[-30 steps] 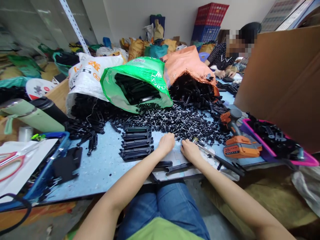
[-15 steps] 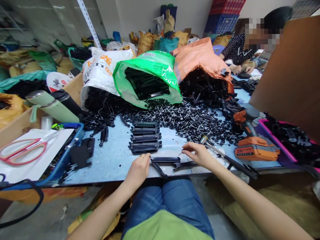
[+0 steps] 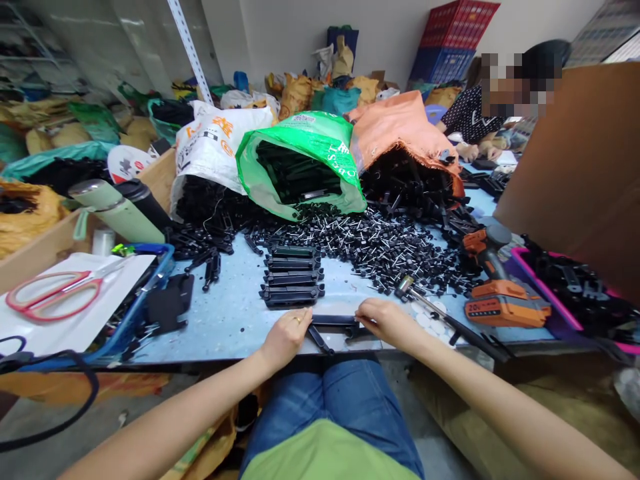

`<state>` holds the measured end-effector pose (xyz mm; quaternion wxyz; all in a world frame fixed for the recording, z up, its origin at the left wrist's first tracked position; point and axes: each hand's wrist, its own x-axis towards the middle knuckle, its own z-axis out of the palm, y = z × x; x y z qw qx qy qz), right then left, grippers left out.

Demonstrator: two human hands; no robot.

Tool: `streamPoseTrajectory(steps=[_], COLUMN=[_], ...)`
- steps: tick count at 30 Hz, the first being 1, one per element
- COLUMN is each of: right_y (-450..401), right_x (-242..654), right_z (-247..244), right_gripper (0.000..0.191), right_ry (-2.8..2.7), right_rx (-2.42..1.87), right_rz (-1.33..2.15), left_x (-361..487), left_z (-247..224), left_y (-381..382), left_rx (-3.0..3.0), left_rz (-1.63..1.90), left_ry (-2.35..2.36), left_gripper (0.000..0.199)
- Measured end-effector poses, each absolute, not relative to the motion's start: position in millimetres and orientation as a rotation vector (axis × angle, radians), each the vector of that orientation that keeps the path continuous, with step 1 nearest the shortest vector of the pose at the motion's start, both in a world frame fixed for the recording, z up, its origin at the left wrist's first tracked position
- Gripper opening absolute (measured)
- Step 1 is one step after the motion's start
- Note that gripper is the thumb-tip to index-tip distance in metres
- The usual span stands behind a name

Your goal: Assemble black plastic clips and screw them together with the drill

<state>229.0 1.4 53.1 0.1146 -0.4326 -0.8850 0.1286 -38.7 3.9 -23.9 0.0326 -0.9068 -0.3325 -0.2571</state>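
Note:
Near the front edge of the table lies a long black plastic bar [image 3: 334, 320], with a shorter black arm [image 3: 321, 340] slanting out from its left end. My left hand [image 3: 286, 337] is closed on that left end. At the bar's right end, the fingertips of my right hand [image 3: 387, 323] are pinched together; the small metal pin they held a moment ago is hidden now. Part of another black arm [image 3: 361, 331] shows beneath those fingers. Several similar black bar assemblies [image 3: 293, 277] lie in a row just beyond my left hand.
Beyond are loose black-headed pins [image 3: 395, 243] and a green sack [image 3: 300, 140] of black parts. To the right lie a hammer [image 3: 435, 310], a cordless drill [image 3: 487, 300] and a pink-rimmed bin [image 3: 550, 287]. Scissors [image 3: 55, 293] lie at left. A co-worker [image 3: 470, 117] sits at far right.
My right hand has moved left with the pin and come down to the bar's right end. My left hand keeps its hold on the left end.

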Motion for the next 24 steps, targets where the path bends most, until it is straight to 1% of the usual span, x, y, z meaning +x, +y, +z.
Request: streamPoseTrajectory(steps=[3,7,10,13,15,16,18,19,22,24], right_y=[-1,-3,-8,-15,-19,-21,-21,-19,-10,-4], right_x=[231,235,242,251,256,258,263,265,270,271], right_z=[49,30,9,-13,-25,-30,-34,-34,-28,-22], right_gripper=[0.022,0.021,0.023,0.035,0.046,0.049,0.051,0.05,0.048,0.051], right_ry=[-2.61,-2.573,-2.444,-2.401,-2.426,-2.437,-2.466,-2.498,-2.642,-2.685], right_rx=[-1.278,-1.116,-1.031,-1.015,-1.054,-1.077,-1.092,-1.078,-1.064,-1.159], right_rz=[0.3,0.324,0.31,0.275,0.237,0.216,0.187,0.178,0.07,-0.072], left_x=[-37,-27,-9,16,32,38,44,44,36,29], left_z=[-25,-21,-16,-10,-7,-6,-4,-3,-3,-5], left_y=[1,-8,-11,-10,-8,-8,-9,-9,-10,-7], left_rx=[-2.712,-2.615,-2.737,-2.955,-3.016,-3.007,-2.97,-2.969,-2.977,-2.937], left_rz=[-0.765,-0.771,-0.72,-0.593,-0.491,-0.453,-0.412,-0.407,-0.402,-0.379], left_ry=[-1.002,-1.149,-1.039,-0.919,-1.102,-1.234,-1.403,-1.403,-1.225,-1.153], left_gripper=[0.03,0.033,0.038,0.052,0.061,0.061,0.057,0.055,0.059,0.059])
